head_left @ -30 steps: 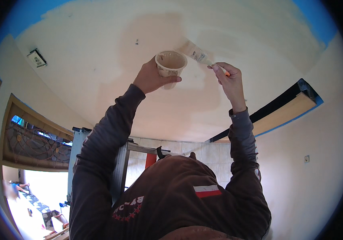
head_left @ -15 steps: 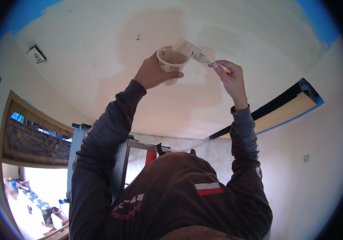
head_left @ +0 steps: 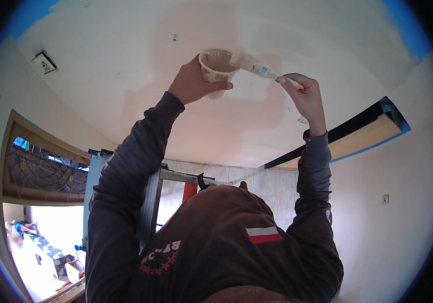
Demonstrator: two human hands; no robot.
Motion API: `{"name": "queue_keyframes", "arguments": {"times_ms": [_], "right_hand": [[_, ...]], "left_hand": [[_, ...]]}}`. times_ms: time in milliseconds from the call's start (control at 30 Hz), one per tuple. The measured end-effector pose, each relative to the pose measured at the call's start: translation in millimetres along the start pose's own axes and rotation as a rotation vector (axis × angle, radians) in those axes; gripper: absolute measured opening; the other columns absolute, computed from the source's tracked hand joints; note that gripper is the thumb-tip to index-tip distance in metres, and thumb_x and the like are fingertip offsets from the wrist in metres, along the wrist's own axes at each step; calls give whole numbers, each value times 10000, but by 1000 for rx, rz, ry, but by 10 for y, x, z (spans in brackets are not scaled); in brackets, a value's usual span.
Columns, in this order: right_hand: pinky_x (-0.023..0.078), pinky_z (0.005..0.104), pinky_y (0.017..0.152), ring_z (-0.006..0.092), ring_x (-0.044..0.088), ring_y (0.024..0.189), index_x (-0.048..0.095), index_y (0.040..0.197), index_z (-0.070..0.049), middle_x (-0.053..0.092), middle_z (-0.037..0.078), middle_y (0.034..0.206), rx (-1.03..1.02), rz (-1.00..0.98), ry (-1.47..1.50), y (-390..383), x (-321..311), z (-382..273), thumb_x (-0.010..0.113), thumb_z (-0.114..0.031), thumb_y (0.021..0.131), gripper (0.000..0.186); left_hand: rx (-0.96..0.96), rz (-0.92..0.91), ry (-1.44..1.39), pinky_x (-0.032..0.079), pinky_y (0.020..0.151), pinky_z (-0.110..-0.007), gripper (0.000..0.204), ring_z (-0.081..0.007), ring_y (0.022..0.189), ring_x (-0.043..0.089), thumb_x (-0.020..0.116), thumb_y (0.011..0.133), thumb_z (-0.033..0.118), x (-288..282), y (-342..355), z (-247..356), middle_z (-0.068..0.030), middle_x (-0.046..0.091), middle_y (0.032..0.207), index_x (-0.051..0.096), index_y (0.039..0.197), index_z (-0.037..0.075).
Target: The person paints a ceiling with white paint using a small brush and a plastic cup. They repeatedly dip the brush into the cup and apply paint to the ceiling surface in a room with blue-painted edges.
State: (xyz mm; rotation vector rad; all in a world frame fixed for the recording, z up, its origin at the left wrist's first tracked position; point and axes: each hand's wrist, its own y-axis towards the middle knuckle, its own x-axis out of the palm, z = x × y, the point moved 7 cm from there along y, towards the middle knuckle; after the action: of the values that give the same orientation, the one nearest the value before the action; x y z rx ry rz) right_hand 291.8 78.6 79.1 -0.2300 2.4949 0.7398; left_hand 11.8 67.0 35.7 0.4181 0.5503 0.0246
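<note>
My left hand (head_left: 192, 82) is wrapped round a pale plastic cup (head_left: 218, 76) with beige paint smeared inside and down its outer wall. In my right hand (head_left: 303, 93) is a flat paintbrush (head_left: 262, 69), pinched by its orange-tipped handle. The brush lies nearly level, its paint-coated bristles (head_left: 240, 61) at the right side of the cup's rim. Whether the bristles touch the rim I cannot tell. Behind both hands spreads the wall (head_left: 196, 136), coated in beige paint, with bare blue patches (head_left: 37, 21) in the upper corners.
Under my left arm stands a metal ladder (head_left: 150, 207). A black-and-wood ledge (head_left: 363, 134) juts out on the right, above a wall socket (head_left: 385, 199). At left are a wall switch plate (head_left: 44, 62) and a doorway with a grille (head_left: 44, 169); beyond it is a person (head_left: 21, 227). Tiled floor (head_left: 264, 184) lies below.
My right hand has moved to the right and slightly down, drawing the brush from over the cup's opening to its right rim. The left hand and cup stay almost in place.
</note>
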Motion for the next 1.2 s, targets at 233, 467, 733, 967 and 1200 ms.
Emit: {"name": "queue_keyframes", "arguments": {"times_ms": [233,467,733,967,1200], "right_hand": [[477,230,736,72,610,790,757,994,6,740,38,864,77,-22,-57,-90,-138,39,699,-210,961,226],[281,207,478,18,367,545,756,972,-23,466,-75,612,214,30,476,-206,-42,228,645,-339,989,336],[224,216,458,30,290,487,683,1049,18,349,-84,576,237,-4,640,262,149,-121,589,-332,1016,363],[237,239,487,33,303,524,710,1049,11,352,-88,597,-11,134,407,1219,-192,-911,620,-389,992,414],[466,341,625,202,599,648,762,948,-4,647,110,704,-242,239,107,2278,-409,-1845,669,-384,920,393]], "left_hand": [[-20,18,-35,544,962,-393,881,-275,1109,676,900,663,519,-15,-33,16,-134,692,1198,550,1299,21],[45,25,4,543,961,-393,860,-282,1109,676,906,665,478,24,-2,-11,-137,695,1193,552,1296,12],[-20,3,-98,544,962,-395,846,-275,1116,674,908,677,451,-8,6,10,-138,691,1194,543,1300,10],[-55,-15,-123,543,968,-381,759,-241,1133,663,901,708,342,-30,-51,119,-119,684,1212,562,1306,20],[-9,6,-86,546,962,-394,824,-266,1114,674,910,684,419,-36,-52,67,-120,690,1203,539,1312,34]]}}
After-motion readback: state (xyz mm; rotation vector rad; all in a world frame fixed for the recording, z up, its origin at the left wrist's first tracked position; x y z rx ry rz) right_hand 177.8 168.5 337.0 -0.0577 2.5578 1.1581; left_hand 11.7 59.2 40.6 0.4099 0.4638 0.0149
